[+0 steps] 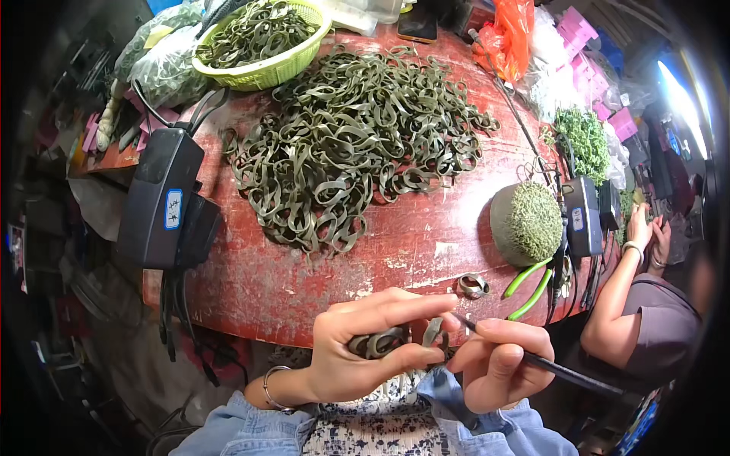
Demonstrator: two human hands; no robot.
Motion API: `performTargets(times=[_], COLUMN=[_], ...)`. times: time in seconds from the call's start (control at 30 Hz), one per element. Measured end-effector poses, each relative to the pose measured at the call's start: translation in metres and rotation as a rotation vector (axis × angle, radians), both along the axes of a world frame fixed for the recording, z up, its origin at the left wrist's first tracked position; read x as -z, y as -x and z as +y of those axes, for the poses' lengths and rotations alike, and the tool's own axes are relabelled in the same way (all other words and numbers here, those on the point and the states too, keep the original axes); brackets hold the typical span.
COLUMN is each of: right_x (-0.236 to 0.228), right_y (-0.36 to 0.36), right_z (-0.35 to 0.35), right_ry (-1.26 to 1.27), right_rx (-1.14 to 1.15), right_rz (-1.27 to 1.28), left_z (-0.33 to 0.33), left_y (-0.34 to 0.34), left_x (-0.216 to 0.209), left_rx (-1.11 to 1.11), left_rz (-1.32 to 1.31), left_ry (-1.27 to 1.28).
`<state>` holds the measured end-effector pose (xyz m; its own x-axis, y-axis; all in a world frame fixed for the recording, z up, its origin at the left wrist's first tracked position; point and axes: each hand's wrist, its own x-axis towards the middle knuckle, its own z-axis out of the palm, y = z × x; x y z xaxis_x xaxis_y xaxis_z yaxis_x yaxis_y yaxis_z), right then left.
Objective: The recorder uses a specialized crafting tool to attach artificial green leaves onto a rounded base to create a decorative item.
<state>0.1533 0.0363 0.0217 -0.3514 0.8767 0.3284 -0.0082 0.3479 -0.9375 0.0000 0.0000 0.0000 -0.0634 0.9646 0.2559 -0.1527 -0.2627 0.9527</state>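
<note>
My left hand (346, 353) is closed around several dark green rubbery loops (376, 343). Between its thumb and forefinger it pinches one more green loop (433, 332). My right hand (498, 368) grips a slim dark pen-like tool (566, 372), whose thin tip points at that pinched loop. Whether the tip touches it, I cannot tell. Ahead of both hands, a wide pile of the same green loops (342, 152) covers the middle of the red table. A small coil of loops (474, 286) lies apart near the table's front edge.
The worn red table (251, 300) carries a yellow-green basket (266, 74) of loops at the back. Dark boxes with cables stand left (163, 190) and right (582, 216). A round container (528, 224) of fine green bits sits near green-handled pliers (528, 292). A co-worker (642, 311) is at right.
</note>
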Motion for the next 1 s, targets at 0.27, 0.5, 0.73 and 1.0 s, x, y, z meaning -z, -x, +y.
performTargets(times=[0.27, 0.5, 0.73, 1.0], right_x=[0.003, 0.002, -0.002, 0.009], right_y=[0.005, 0.009, 0.015, 0.012], right_z=[0.012, 0.009, 0.007, 0.004], right_ry=[-0.167, -0.389, -0.428, -0.377], right_rx=[-0.086, -0.049, -0.003, 0.042], right_rz=[0.161, 0.060, 0.024, 0.277], left_z=[-0.007, -0.008, -0.010, -0.008], left_y=[0.000, 0.002, 0.004, 0.011], left_x=[-0.009, -0.012, -0.018, -0.014], left_rx=[0.034, 0.041, 0.081, 0.147], left_rz=[-0.294, -0.260, -0.285, -0.197], left_ry=[0.239, 0.166, 0.167, 0.030])
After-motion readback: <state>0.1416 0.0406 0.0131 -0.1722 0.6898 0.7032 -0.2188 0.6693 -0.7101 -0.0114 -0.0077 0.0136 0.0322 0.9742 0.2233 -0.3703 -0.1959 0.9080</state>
